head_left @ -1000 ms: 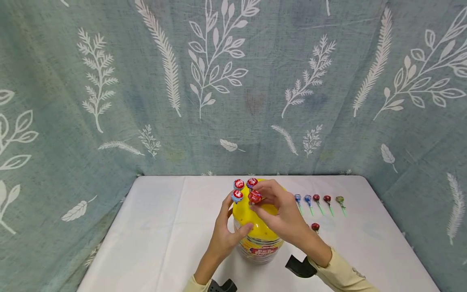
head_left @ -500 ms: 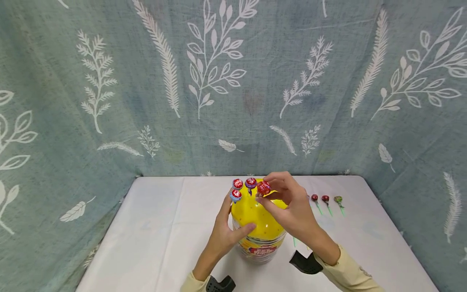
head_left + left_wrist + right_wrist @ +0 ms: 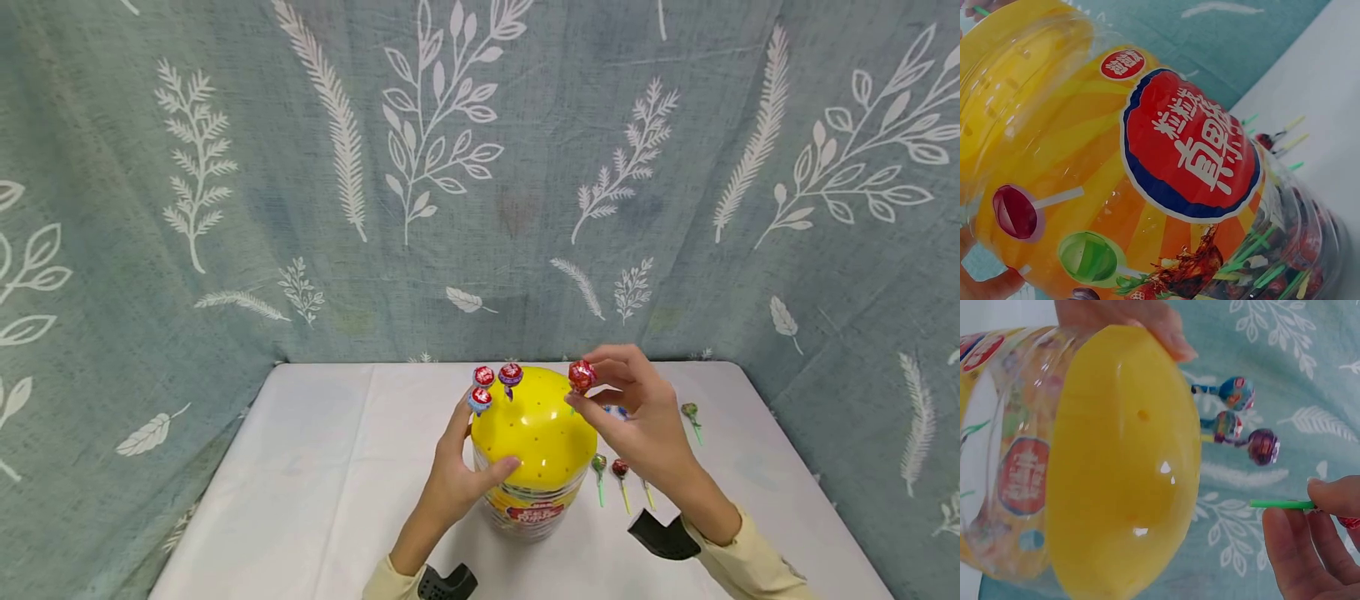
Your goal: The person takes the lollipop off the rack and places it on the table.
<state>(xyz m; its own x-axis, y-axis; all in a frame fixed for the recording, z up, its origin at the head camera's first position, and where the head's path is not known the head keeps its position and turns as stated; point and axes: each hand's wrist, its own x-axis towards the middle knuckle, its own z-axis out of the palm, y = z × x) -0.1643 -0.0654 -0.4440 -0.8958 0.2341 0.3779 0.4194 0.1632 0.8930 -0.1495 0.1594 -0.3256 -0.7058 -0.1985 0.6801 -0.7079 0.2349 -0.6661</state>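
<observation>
A clear plastic candy jar (image 3: 525,510) with a domed yellow lid (image 3: 538,446) stands upright on the table. Small holes dot the lid, and three wrapped lollipops, including a purple one (image 3: 1264,447), stick up from its left back part. My left hand (image 3: 463,482) grips the lid's left side, thumb lying over the front. Between thumb and fingers of my right hand (image 3: 641,417) is a red-wrapped lollipop (image 3: 581,376), held above the lid's right edge. Its green stick (image 3: 1282,504) points at the lid with a gap between them in the right wrist view.
On the white table (image 3: 300,492), several lollipops lie right of the jar, among them a red one (image 3: 619,468) and a green one (image 3: 690,411). My right hand and arm hide part of them. A leaf-patterned curtain (image 3: 480,275) hangs behind.
My right hand has moved right across the lid with the red lollipop, from beside the standing lollipops to the lid's right edge. My left hand keeps its grip.
</observation>
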